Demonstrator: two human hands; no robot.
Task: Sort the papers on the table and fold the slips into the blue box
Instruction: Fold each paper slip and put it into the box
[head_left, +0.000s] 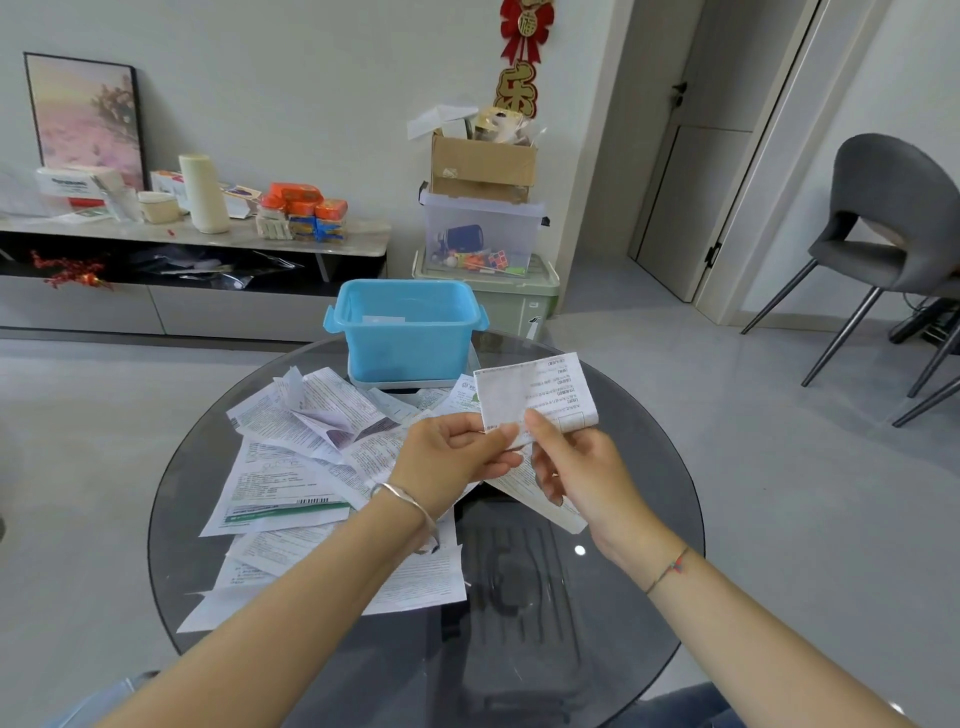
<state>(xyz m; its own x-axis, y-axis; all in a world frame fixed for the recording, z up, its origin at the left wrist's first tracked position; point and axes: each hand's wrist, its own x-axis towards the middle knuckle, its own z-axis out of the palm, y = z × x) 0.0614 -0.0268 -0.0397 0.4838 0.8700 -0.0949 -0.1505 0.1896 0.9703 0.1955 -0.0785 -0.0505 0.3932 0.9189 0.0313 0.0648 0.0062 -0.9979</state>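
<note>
Slip (535, 389): print too small to read, pinched at its near edge by left hand (457, 457) and right hand (576, 467). Papers (291, 467): heaped left on table (623, 597). Blue box (410, 332): far side.

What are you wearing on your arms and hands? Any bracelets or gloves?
Both forearms are bare, with no sleeves showing, and there are no gloves. The left hand has a plain silver bangle round its wrist. The right hand has a thin cord bracelet round its wrist, dark with a small red bit on it.
</note>
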